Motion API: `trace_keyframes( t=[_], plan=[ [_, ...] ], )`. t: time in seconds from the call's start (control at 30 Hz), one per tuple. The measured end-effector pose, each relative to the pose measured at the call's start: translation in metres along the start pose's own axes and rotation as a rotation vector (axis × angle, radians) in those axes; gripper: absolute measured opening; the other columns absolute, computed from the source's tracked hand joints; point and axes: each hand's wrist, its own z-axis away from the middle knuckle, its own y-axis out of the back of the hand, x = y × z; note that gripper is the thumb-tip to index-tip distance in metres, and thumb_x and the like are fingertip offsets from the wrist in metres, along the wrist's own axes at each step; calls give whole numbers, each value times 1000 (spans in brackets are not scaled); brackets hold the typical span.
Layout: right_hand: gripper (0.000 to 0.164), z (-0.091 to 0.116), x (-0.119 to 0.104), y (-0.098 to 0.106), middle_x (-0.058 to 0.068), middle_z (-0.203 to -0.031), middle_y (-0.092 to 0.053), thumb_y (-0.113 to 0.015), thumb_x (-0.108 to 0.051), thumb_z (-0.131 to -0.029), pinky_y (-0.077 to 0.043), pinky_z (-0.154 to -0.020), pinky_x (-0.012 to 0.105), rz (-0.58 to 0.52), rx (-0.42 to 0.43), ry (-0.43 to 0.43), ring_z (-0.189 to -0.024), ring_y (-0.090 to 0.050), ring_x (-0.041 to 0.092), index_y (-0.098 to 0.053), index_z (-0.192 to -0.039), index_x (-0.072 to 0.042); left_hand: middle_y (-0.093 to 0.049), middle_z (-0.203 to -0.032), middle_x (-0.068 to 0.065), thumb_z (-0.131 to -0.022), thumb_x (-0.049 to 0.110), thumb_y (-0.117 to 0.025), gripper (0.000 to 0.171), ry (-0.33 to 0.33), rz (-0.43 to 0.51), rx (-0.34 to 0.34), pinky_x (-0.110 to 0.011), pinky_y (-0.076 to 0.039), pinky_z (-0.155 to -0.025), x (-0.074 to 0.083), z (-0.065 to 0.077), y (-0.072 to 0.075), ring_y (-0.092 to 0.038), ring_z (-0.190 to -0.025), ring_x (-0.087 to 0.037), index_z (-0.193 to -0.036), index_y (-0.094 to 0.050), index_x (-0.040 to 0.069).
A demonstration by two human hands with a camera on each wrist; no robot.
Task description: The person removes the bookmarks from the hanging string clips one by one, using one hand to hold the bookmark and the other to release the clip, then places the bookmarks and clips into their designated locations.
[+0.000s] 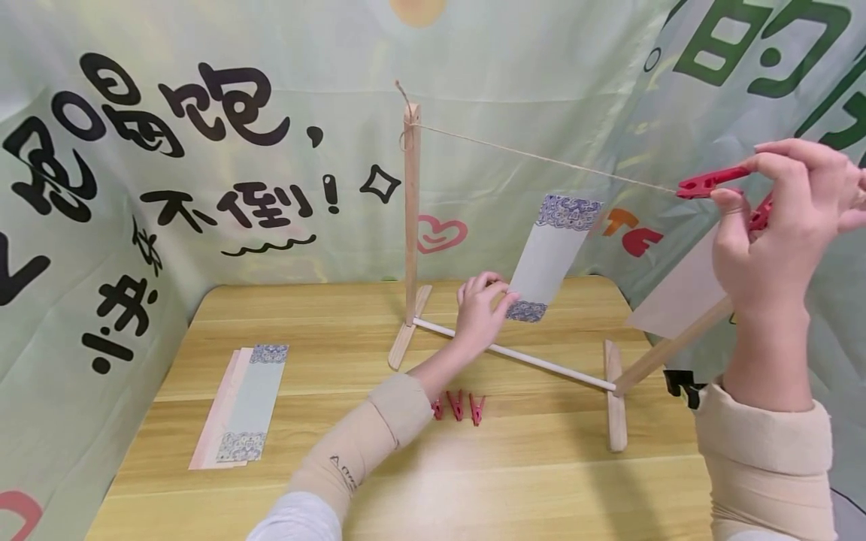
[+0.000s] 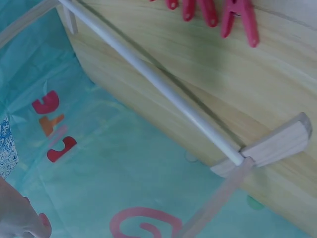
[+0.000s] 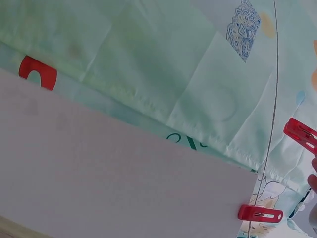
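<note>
One pale backdrop point(image 1: 325, 45) hangs behind the table point(image 1: 541, 473), where a wooden frame point(image 1: 411, 225) carries a thin string point(image 1: 494, 143); the frame looks light, so a tug on the string might tip or slide it. A pale sheet point(image 1: 676, 289) hangs close to the right hand point(image 1: 778, 218), near enough to be knocked. Below the string, the left hand point(image 1: 482, 312) pinches one edge of a blue-patterned strip point(image 1: 549, 252) near its lower end; held so low, the paper could bend, swing or crease. Smaller yet, a red pin point(image 1: 713, 182) is pinched between the right thumb and fingers by the string; whether they touch I cannot tell. A bite on just a corner would probably let the strip drop. As for writing, the backdrop's big black characters point(image 1: 246, 203) include a readable "不倒!"; a green character point(image 1: 770, 57), "的", sits upper right, with an orange and red "TE" point(image 1: 641, 240) below it. Smallest is the left cuff's lettering point(image 1: 343, 473), beginning with "A", the rest illegible.
</note>
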Motion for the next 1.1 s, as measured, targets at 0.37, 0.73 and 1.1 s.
trace_keyframes(
  t=[0.37, 0.73, 1.1],
  plan=[
    [44, 13, -4, -2, 22, -108, -54, -58, -34, -85, -2, -101, 46, -55, 74, 48, -109, -44, 29, -54, -93, 9, -57, -107, -6, -86, 27, -61, 21, 1, 16, 34, -42, -26, -98, -21, 16, 19, -47, -103, -21, -86, -66, 6],
    [51, 34, -7, -9, 22, -104, -55, -58, -43, -84, -3, -97, 48, -121, 48, 109, -103, -47, 35, -55, -92, 7, -57, -105, -6, -84, 26, -62, 21, 2, -26, 72, -46, -23, -98, -38, 33, 36, -47, -104, -22, -85, -67, 5],
    [54, 60, 6, -18, 21, -105, -56, -58, -47, -83, -6, -98, 48, -137, -56, 120, -102, -48, 38, -58, -89, 6, -56, -107, -7, -84, 25, -63, 21, 40, -11, 100, -48, -20, -100, -55, 51, 52, -46, -107, -26, -86, -67, 4]
  ],
)
